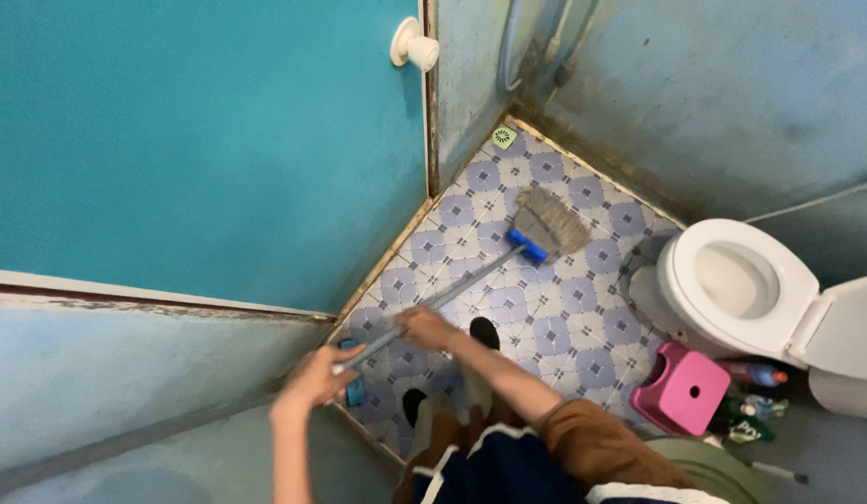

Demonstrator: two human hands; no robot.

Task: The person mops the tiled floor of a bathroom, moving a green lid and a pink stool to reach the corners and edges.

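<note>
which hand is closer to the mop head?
Right. The right hand grips the mop handle farther down the shaft, toward the mop head. The left hand holds the handle's upper end, farther back.

Around the one white ceramic toilet [737, 285] there is one pink plastic step stool [683, 390] just in front of it, and at least three plastic bottles [755, 392] huddle beside its base. Farther from the toilet lie one grey string mop with a blue clamp and metal handle [545, 227] and one green square floor drain [504, 137]. Two bare hands, the left hand [314, 378] and the right hand [424, 327], grip that single handle, and one white round door knob [413, 45] sits well away from the toilet.
</note>
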